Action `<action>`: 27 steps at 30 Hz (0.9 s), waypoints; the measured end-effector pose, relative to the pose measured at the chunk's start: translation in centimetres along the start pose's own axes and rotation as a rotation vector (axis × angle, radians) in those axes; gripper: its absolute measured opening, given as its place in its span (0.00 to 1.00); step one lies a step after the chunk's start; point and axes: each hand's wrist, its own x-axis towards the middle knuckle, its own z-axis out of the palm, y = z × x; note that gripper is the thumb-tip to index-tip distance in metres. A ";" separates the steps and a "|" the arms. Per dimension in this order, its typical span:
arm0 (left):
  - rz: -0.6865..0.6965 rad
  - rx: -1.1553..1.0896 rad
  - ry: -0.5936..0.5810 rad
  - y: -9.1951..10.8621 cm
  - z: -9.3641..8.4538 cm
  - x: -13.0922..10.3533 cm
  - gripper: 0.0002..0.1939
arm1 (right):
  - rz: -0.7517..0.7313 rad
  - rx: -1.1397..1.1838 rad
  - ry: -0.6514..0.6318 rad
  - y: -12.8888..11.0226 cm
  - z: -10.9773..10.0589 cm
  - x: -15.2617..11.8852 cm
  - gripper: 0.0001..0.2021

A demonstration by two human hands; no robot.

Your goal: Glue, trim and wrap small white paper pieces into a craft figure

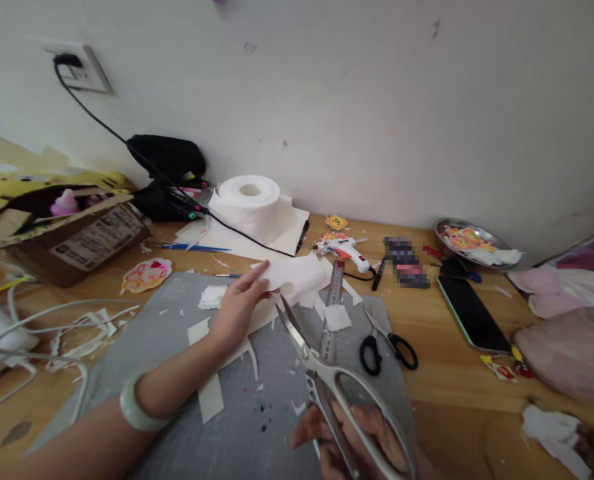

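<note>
My left hand (239, 300), with a pale bangle on the wrist, pinches a white sheet of paper (299, 275) over the grey cutting mat (177, 380). In my right hand (371, 430) is a pair of large metal scissors (321, 367), fingers through the handles. The blades stand partly apart, their tips just below the sheet's lower edge. Whether they touch it I cannot tell. Under the scissors lies a steel ruler (335, 287). Smaller black-handled scissors (384, 340) rest to the right. Paper scraps (211, 400) lie about the mat.
Behind the mat stands a white tissue roll (249, 203), with a black cord (247, 237) running past it. A white glue gun (349, 252), a phone (473, 313) and a metal bowl (477, 240) lie to the right. At left are a cardboard box (87, 243) and white cables (41, 360).
</note>
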 end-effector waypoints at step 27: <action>-0.096 -0.110 -0.203 0.0 0.6 -1.6 0.34 | -0.131 -0.148 -0.133 1.4 -5.2 1.1 0.44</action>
